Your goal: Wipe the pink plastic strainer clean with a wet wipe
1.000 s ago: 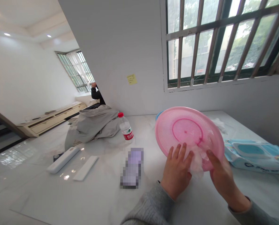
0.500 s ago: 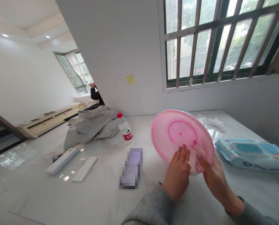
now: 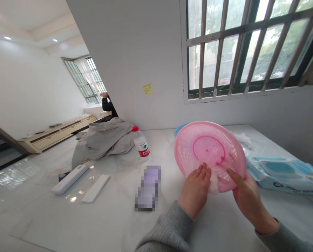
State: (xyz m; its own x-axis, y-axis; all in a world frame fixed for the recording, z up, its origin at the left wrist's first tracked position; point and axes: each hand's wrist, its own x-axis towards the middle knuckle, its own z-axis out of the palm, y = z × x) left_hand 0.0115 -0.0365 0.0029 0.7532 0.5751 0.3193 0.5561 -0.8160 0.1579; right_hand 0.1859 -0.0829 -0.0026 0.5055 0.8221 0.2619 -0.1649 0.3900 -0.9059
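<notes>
A round pink plastic colander (image 3: 209,150) is tilting above the tabletop (image 3: 74,217), its perforated face showing a darker ring. The right hand (image 3: 248,199) is gripping its lower rim, while a crumpled white wipe (image 3: 213,183) is bunching against it just beside the left hand (image 3: 195,190).

The person wore a grey knit sweater (image 3: 169,231) with a soft, slightly fuzzy, mottled texture. The left sleeve (image 3: 167,232) was the more visible, a thick, bulky tube of knit that ran in from the bottom edge of the view and tapered to a snug cuff (image 3: 182,211) at the wrist. The right sleeve (image 3: 285,239) showed only in the lower right corner, where its knit looked darker and its cuff had a dark edge. Past the cuffs, the left hand (image 3: 195,190) and right hand (image 3: 247,197) were bare, and neither wore a glove.
</notes>
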